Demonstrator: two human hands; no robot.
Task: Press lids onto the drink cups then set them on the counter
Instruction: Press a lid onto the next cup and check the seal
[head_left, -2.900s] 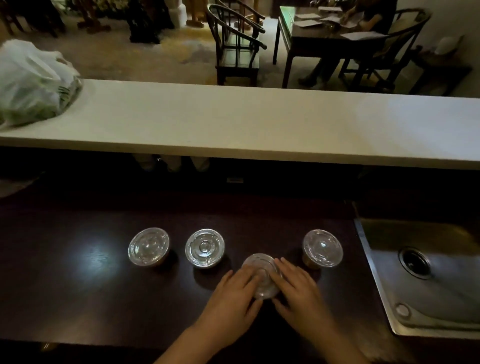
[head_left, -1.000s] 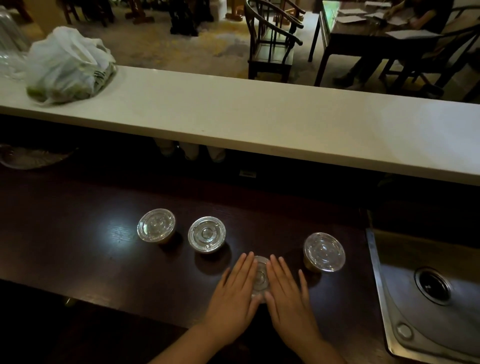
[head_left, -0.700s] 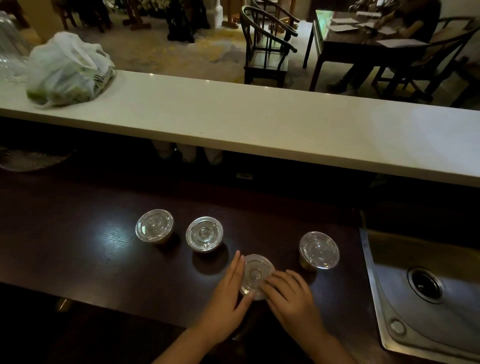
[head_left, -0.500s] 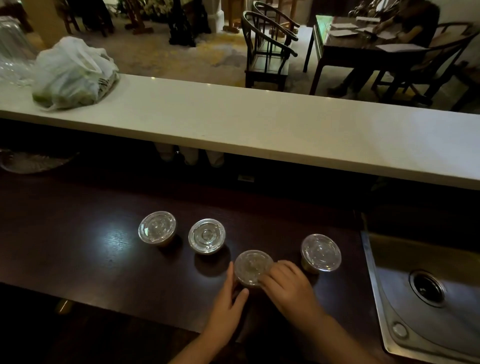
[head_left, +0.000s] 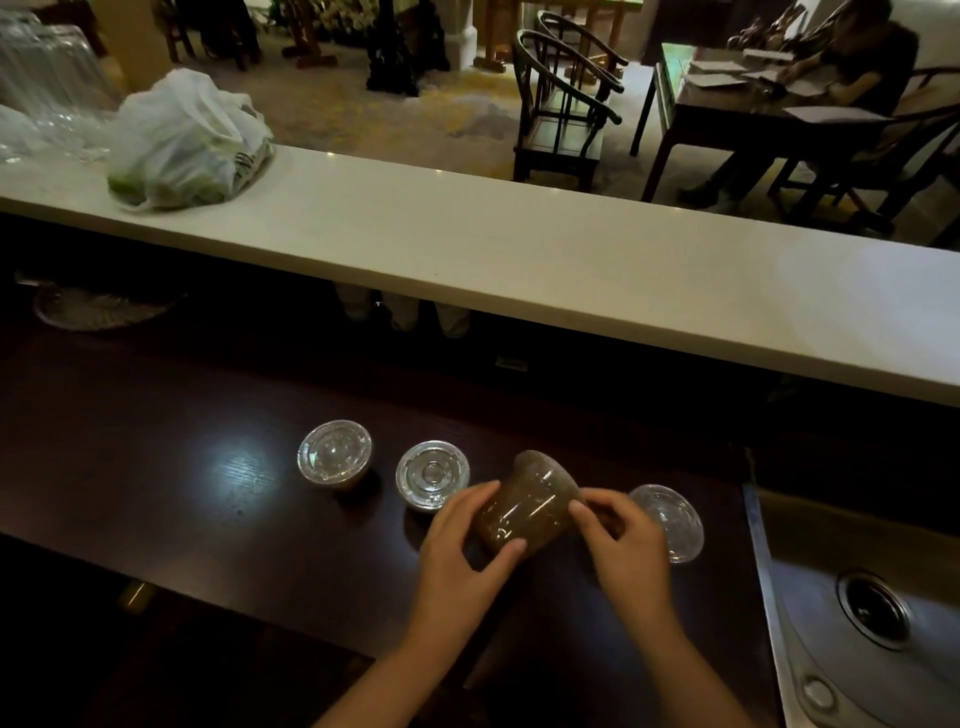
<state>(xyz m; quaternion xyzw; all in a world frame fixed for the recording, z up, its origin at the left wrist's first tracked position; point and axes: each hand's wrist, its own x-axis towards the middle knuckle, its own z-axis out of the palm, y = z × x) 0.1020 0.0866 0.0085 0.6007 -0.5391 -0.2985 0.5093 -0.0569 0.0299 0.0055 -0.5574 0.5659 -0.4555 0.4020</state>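
A clear plastic cup of brown drink (head_left: 524, 503) is lifted off the dark worktop (head_left: 182, 499) and tilted away from me, its lidded top pointing forward. My left hand (head_left: 462, 540) grips its left side and my right hand (head_left: 621, 540) holds its right side. Three other lidded cups stand on the worktop: one at the left (head_left: 334, 453), one beside it (head_left: 432, 475), and one at the right (head_left: 670, 514), partly behind my right hand. The white raised counter (head_left: 519, 244) runs across behind them.
A white plastic bag (head_left: 187, 140) lies on the counter's left end, next to stacked clear cups (head_left: 41, 88). A steel sink (head_left: 862, 613) sits at the right. Beyond the counter are chairs (head_left: 561, 104) and a seated person (head_left: 857, 78) at a table.
Both hands stopped pressing the lid, took the cup by its sides, and raised and tilted it off the worktop. The camera view also lifted slightly.
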